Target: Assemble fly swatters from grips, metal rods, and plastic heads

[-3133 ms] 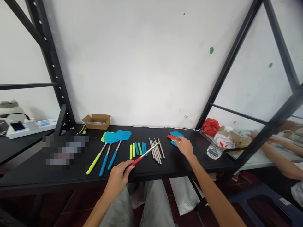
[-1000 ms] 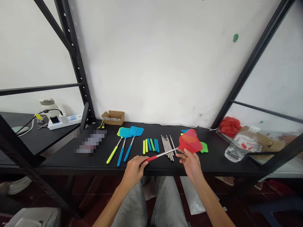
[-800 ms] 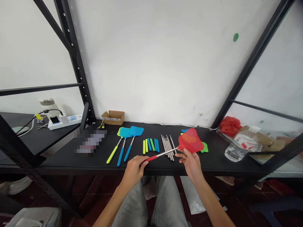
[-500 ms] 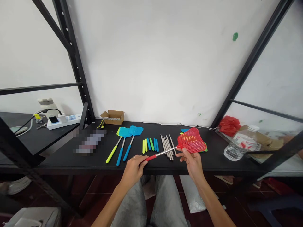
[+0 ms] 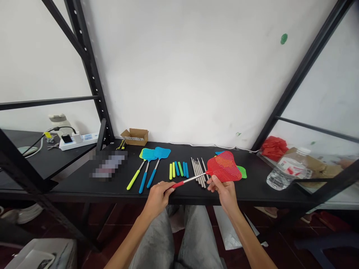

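A: Left hand (image 5: 157, 197), low centre of frame?
B: Pinching the red grip (image 5: 177, 184) of a red swatter (image 5: 209, 172), fingers closed round the grip's near end.

A: And the right hand (image 5: 224, 191)?
B: Just right of centre, fingertips gripping the near edge of the swatter's red head (image 5: 224, 167). Closed on it, thumb on top.

A: Where is the swatter?
B: Held just above the front part of the black desk (image 5: 84, 186), running from lower left up to the right. Metal shaft (image 5: 193, 178) crossing over the near ends of the bare rods (image 5: 198, 170).

A: Under the head?
B: A green head (image 5: 242, 172) peeking out at the right, a blue one (image 5: 219, 152) at the far edge. Touching or not, cannot tell.

A: Further left on the desk?
B: A row of loose grips (image 5: 178, 169), yellow, green and blue, side by side just left of the rods. Then three finished swatters (image 5: 148, 164), one yellow-green, two blue, heads toward the wall. An open carton (image 5: 135, 136) behind those, near the wall.

A: Right edge of frame?
B: A water bottle (image 5: 286, 172) lying tilted, a red bag (image 5: 273, 147) behind it.

A: Far left?
B: A power strip (image 5: 78, 139) on a neighbouring desk.
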{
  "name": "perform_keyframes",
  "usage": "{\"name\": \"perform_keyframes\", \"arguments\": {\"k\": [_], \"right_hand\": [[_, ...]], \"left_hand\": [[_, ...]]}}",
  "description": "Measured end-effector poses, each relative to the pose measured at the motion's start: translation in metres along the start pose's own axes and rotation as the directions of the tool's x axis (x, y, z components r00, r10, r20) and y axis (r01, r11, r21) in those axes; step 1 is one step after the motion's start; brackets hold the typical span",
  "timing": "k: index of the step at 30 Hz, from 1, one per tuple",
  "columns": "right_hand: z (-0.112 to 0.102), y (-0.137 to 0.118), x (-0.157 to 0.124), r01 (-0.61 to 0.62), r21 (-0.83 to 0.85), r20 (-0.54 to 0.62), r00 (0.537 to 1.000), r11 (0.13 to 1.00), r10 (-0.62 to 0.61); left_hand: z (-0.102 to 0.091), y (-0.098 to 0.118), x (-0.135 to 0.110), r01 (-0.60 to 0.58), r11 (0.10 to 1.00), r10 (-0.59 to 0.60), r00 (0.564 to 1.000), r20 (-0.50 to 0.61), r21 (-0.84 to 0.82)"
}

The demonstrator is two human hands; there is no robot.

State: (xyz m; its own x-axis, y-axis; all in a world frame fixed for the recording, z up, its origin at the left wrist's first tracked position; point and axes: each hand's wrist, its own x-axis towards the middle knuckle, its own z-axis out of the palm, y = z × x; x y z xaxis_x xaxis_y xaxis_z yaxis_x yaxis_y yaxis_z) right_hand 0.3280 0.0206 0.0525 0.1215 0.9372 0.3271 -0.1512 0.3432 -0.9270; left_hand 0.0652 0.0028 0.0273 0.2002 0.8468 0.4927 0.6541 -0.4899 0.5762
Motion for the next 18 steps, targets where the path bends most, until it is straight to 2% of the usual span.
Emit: {"name": "perform_keyframes", "arguments": {"k": [5, 8, 10, 13, 15, 18], "right_hand": [[0.001, 0.010, 0.004, -0.126, 0.027, -0.024, 0.992, 0.992, 0.127], [0.001, 0.016, 0.006, -0.171, -0.019, 0.044, 0.984, 0.985, 0.172], [0.001, 0.019, 0.006, -0.163, -0.074, 0.094, 0.981, 0.984, 0.170], [0.000, 0.020, 0.005, -0.142, -0.129, 0.121, 0.980, 0.981, 0.158], [0.001, 0.020, 0.004, -0.127, -0.151, 0.126, 0.981, 0.980, 0.147], [0.004, 0.020, 0.002, -0.108, -0.179, 0.127, 0.983, 0.978, 0.131]], "left_hand": [[-0.001, 0.003, 0.000, 0.019, 0.998, -0.021, 0.999, -0.036, -0.066], [-0.005, 0.003, 0.001, 0.074, 0.987, -0.094, 0.986, -0.137, -0.144], [-0.011, 0.000, 0.001, 0.116, 0.983, -0.145, 0.965, -0.217, -0.139], [-0.021, -0.008, 0.001, 0.169, 0.984, -0.179, 0.905, -0.386, -0.059], [-0.027, -0.015, 0.002, 0.219, 0.974, -0.166, 0.860, -0.482, 0.054], [-0.031, -0.023, 0.002, 0.295, 0.918, -0.120, 0.844, -0.523, 0.265]]}}
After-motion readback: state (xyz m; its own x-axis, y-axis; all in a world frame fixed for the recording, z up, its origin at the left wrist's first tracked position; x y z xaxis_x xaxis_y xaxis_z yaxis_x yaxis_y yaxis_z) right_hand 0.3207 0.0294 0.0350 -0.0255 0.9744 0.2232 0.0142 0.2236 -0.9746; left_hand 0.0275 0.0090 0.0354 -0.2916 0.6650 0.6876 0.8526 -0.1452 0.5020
